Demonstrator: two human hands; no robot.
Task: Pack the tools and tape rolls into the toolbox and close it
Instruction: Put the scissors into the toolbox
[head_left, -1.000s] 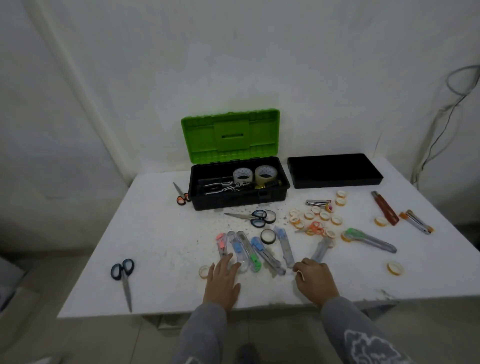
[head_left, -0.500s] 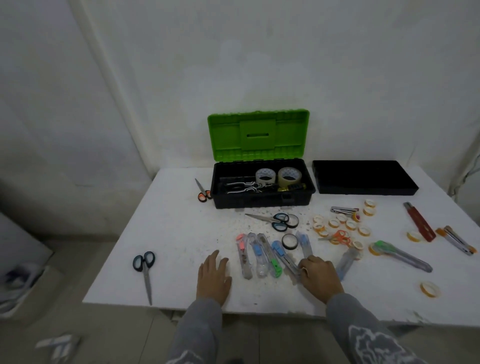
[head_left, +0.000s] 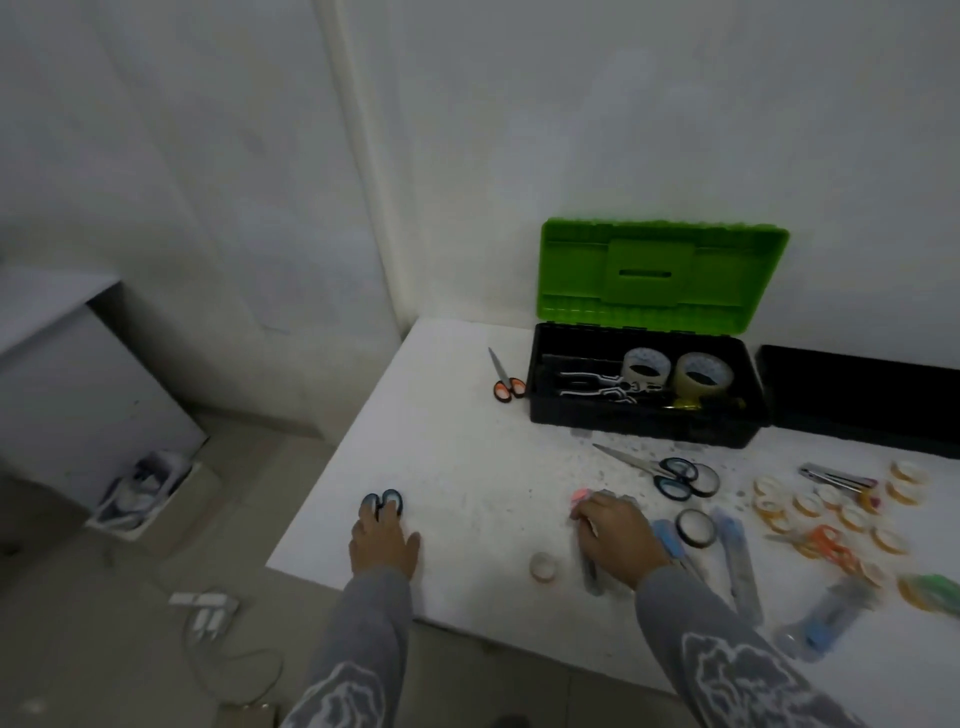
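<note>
Left hand (head_left: 383, 540) has moved out from beside the cutters to the table's (head_left: 467, 467) left front corner and now lies over the blue-handled scissors (head_left: 384, 503); fingers flat on the blades, handle loops poking out past the fingertips; whether it has closed around them, cannot tell; right hand (head_left: 618, 538) has shifted left onto the near-left end of the cutter row, knuckles up, fingers curled down over a pink-tipped cutter (head_left: 578, 500) and a grey one (head_left: 589, 566); looks closed on them but blur hides the grip, cannot tell for sure; both grey sleeves reach in from the front edge.

Toolbox (head_left: 644, 415) stands open at the back edge, green lid (head_left: 660, 280) upright against the wall; inside, two big tape rolls (head_left: 670, 370) and pliers (head_left: 597, 387); small orange scissors (head_left: 506, 384) just left of the box; black tray (head_left: 862, 410) on its right; second blue scissors (head_left: 660, 470) in front of the box with a black tape ring (head_left: 696, 527) nearer the front; one small tape roll (head_left: 544, 566) between the hands near the front edge; more cutters (head_left: 737, 561) and many little tape rolls (head_left: 831, 506) spread toward the right front, still unpacked.
</note>
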